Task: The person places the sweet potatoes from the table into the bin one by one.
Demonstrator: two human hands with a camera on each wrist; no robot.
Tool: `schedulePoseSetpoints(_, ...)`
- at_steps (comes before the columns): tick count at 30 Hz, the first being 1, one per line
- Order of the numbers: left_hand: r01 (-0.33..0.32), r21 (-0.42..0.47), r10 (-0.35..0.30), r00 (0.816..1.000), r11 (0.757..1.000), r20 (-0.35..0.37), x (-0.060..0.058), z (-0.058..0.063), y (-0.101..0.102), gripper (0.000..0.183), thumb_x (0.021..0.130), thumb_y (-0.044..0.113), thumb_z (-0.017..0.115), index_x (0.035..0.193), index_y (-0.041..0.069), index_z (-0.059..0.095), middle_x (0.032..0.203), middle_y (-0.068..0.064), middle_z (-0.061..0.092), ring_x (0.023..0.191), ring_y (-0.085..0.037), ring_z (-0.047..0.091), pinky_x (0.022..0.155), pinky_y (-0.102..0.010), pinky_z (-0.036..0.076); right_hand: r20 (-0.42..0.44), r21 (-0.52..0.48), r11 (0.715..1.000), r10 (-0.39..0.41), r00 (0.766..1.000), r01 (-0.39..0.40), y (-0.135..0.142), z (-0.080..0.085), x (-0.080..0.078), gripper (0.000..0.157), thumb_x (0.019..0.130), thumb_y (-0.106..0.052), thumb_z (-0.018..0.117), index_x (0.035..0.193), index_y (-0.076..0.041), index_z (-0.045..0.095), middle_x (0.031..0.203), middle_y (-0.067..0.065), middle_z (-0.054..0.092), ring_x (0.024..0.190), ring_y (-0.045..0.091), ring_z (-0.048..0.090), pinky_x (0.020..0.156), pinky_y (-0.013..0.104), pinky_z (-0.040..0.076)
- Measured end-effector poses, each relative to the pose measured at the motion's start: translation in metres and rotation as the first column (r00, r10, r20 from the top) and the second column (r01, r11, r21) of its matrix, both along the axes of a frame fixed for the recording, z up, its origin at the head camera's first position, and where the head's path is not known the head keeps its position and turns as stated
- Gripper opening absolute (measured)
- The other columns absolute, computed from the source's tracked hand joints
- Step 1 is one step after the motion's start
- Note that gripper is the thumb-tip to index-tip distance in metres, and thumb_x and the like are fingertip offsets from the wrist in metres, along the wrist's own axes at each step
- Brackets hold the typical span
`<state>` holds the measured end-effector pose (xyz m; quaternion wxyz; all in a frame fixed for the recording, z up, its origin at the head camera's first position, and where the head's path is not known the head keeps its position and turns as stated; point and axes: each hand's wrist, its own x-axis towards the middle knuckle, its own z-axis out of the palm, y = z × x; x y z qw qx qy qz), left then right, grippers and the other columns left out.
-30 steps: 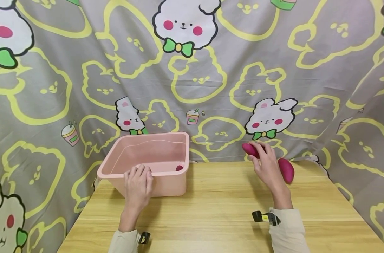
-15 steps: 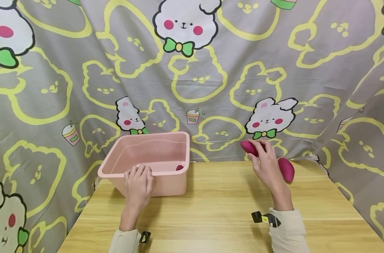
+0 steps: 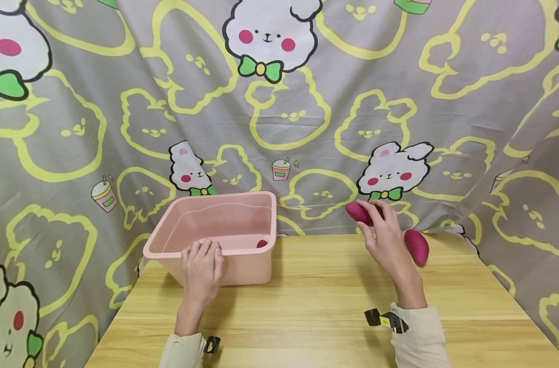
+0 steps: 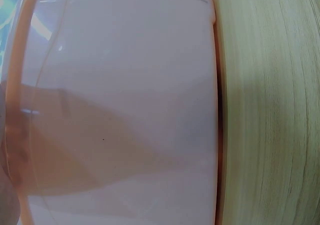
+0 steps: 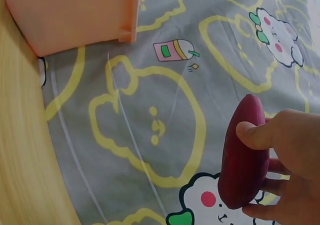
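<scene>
In the head view my left hand (image 3: 201, 271) grips the near rim of a pink plastic bin (image 3: 253, 268), fingers curled over the edge. The bin's smooth side wall (image 4: 125, 85) fills most of the left wrist view. On the right, my right hand (image 3: 387, 237) holds a purple-red sweet potato (image 3: 358, 212) above the back of the table. The right wrist view shows this sweet potato (image 5: 242, 160) upright between thumb and fingers. A second sweet potato (image 3: 416, 248) lies on the table beside the right wrist. Inside the bin, part of another dark red piece (image 3: 262, 244) shows near the right wall.
The wood-grain table (image 3: 316, 306) reaches back to a grey cartoon-print curtain (image 3: 307, 128), which hangs behind and on both sides. The bin stands at the table's back left, close to the curtain.
My right hand has shifted slightly left and up, carrying the sweet potato. My left hand stays on the bin's rim.
</scene>
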<state>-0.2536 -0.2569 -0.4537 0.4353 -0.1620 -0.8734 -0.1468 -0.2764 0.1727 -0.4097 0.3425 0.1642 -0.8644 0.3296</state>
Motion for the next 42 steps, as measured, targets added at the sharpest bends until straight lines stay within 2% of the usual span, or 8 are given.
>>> schedulePoseSetpoints(8,0.001,0.001,-0.001,1.0,1.0,-0.013,-0.001,0.0,0.001,0.033,0.103,0.024,0.032,0.085,0.009,0.056,0.089,-0.012,0.06,0.092,-0.038,0.055,0.084,-0.053,0.035,-0.026,0.006,1.0,0.026,0.999,-0.026,-0.008,0.004,0.003,0.051,0.091,0.001,0.073,0.14,-0.01,0.06,0.14,0.021,0.047,0.125,0.041,0.044,0.094,0.059,0.044)
schedulePoseSetpoints(16,-0.003,0.001,0.003,1.0,1.0,0.015,-0.001,0.002,0.002,0.037,0.104,0.025,0.028,0.085,0.009,0.055,0.09,-0.012,0.059,0.093,-0.039,0.055,0.085,-0.053,0.035,-0.061,0.017,0.998,0.062,0.996,-0.061,-0.023,0.008,0.004,0.051,0.09,0.001,0.074,0.139,-0.01,0.061,0.139,0.022,0.048,0.128,0.04,0.044,0.098,0.059,0.044)
schedulePoseSetpoints(25,-0.01,-0.003,0.01,1.0,1.0,0.009,0.001,0.002,0.0,0.034,0.103,0.024,0.03,0.084,0.01,0.054,0.089,-0.012,0.059,0.092,-0.038,0.054,0.084,-0.053,0.034,-0.048,0.029,0.995,0.092,0.995,-0.091,-0.035,0.012,0.006,0.051,0.092,-0.001,0.073,0.14,-0.012,0.06,0.141,0.02,0.047,0.128,0.039,0.045,0.092,0.059,0.052)
schedulePoseSetpoints(32,-0.003,-0.002,0.003,1.0,1.0,0.001,0.0,0.001,-0.001,0.033,0.103,0.023,0.032,0.084,0.009,0.054,0.088,-0.012,0.058,0.09,-0.038,0.054,0.084,-0.053,0.035,-0.073,0.045,0.99,0.137,0.988,-0.134,-0.046,0.012,0.007,0.052,0.092,-0.004,0.074,0.14,-0.014,0.06,0.141,0.019,0.049,0.126,0.035,0.046,0.092,0.054,0.052)
schedulePoseSetpoints(42,-0.008,-0.01,0.008,1.0,1.0,-0.012,-0.001,-0.001,0.001,0.032,0.103,0.023,0.033,0.085,0.009,0.055,0.09,-0.012,0.059,0.091,-0.038,0.054,0.084,-0.053,0.035,-0.083,0.075,0.979,0.193,0.978,-0.187,-0.061,0.011,0.011,0.053,0.092,-0.004,0.074,0.142,-0.015,0.059,0.142,0.017,0.051,0.131,0.034,0.045,0.094,0.053,0.053)
